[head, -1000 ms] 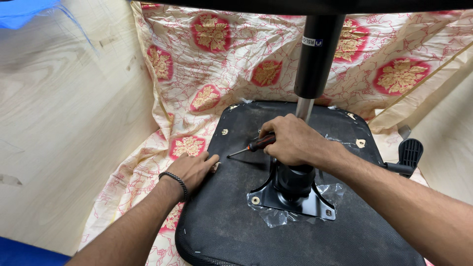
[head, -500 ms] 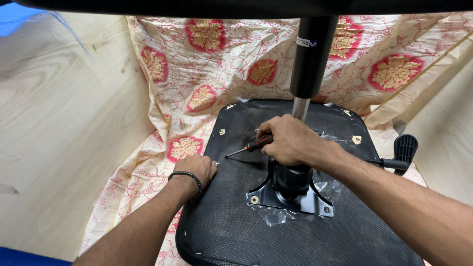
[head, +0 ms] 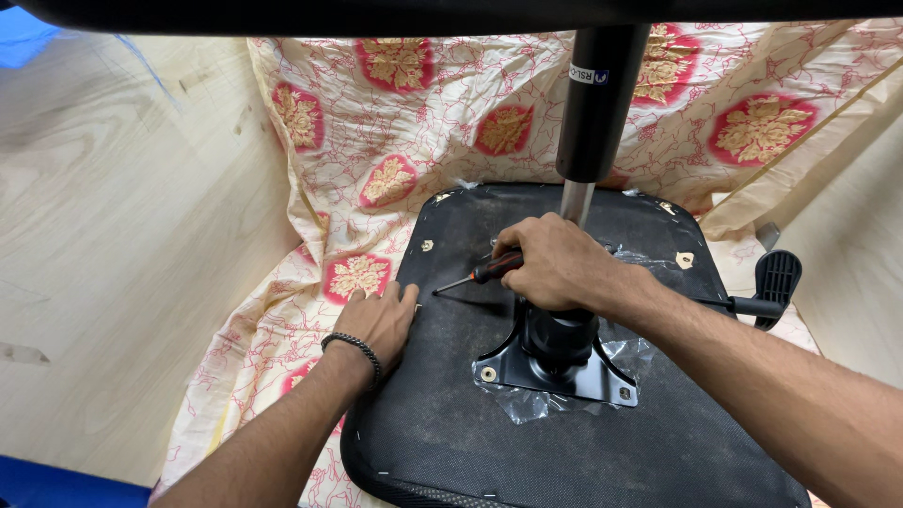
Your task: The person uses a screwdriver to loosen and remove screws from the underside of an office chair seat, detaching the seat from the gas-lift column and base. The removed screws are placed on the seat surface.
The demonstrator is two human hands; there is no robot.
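Black-handled screwdriver (steel-tipped) in right hand

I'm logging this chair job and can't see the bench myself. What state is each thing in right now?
Chair seat: upside down, lying on the cloth.
Mounting plate: flat on the seat, plastic wrap still under it.
Gas cylinder: standing upright in the plate.
Screwdriver: gripped in the right hand, tip pointing left.
Left hand: flat on the seat edge, holding nothing.
Lever: sticking out right.
Cloth: rumpled.
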